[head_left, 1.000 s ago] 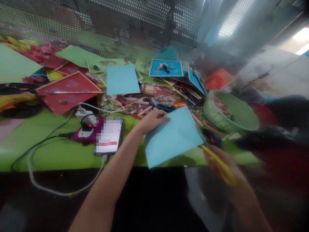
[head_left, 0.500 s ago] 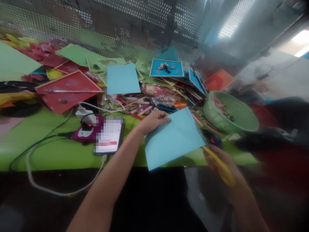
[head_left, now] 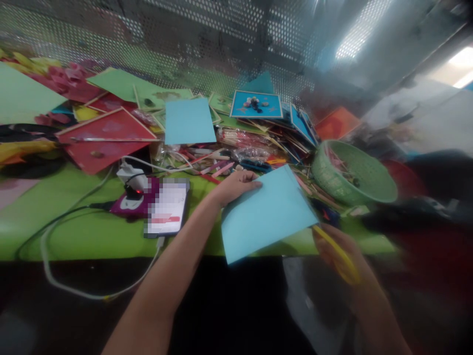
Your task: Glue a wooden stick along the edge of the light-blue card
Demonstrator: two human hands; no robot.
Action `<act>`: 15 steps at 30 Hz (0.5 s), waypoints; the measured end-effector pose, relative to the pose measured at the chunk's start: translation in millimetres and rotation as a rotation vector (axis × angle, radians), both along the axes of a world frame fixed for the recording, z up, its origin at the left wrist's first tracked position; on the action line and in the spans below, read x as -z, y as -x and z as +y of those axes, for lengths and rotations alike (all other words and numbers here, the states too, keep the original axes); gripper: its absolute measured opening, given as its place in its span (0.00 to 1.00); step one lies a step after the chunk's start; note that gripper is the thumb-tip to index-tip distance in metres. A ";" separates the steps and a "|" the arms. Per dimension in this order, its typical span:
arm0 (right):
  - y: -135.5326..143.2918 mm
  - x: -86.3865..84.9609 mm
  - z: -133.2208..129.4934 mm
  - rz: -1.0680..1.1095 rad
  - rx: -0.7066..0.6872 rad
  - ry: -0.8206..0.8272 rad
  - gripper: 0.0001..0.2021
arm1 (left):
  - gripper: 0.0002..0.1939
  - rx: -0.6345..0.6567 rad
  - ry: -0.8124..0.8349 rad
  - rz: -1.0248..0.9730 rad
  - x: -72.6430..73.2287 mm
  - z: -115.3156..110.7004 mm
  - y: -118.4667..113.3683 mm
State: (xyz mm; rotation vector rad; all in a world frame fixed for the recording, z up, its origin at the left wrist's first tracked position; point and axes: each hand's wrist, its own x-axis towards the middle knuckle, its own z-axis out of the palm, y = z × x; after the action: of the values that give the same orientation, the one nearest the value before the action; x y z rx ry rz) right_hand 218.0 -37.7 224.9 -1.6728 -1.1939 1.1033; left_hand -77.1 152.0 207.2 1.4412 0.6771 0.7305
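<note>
A light-blue sheet [head_left: 268,212] lies between a person's two bare hands, tilted, its lowest corner overlapping the near edge of a green-covered table [head_left: 74,236]. The left hand [head_left: 238,186] is mostly closed, fingers curled at the sheet's upper left edge, holding it. The right hand [head_left: 338,246], just beside the sheet's lower right corner, is curled around a yellow-handled tool [head_left: 340,256]; blur hides how tightly its fingers close, and the tool's far end is hard to make out by the sheet.

Left of the sheet, beyond the left forearm, lies a phone [head_left: 169,207], its screen partly pixelated, and next to it a purple power strip [head_left: 120,204] with a white plug [head_left: 132,176]. Right of the sheet sits a green basket [head_left: 332,177], its contents unclear.

Behind the sheet are jumbled pencils and sticks, many overlapped. Farther back, to the sheet's upper left, are another blue sheet [head_left: 189,121] and a red board [head_left: 107,140]; more directly behind it, a framed blue picture [head_left: 273,111]. Farthest is a perforated metal panel [head_left: 207,44], cut off above. The far right is badly blurred.
</note>
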 end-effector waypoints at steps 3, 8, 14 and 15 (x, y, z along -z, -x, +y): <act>3.8 -3.4 -1.5 0.051 0.045 0.031 0.30 | 0.15 0.022 0.010 0.002 -0.9 -1.3 0.0; 5.9 -3.2 -0.8 0.057 0.026 0.039 0.32 | 0.16 0.057 0.052 -0.012 -3.9 -3.9 -0.4; 8.8 1.1 5.0 0.050 0.050 0.030 0.32 | 0.15 0.086 0.056 -0.016 -4.2 -4.1 -1.6; 9.6 1.4 5.6 0.051 0.055 0.035 0.32 | 0.15 0.090 0.065 -0.023 -4.3 -4.4 -1.7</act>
State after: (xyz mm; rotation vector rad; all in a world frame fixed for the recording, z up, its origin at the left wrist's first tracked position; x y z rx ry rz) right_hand 208.4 -32.1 223.5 -1.6839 -1.0958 1.1319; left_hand -75.4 147.6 211.5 1.3927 0.6093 0.6482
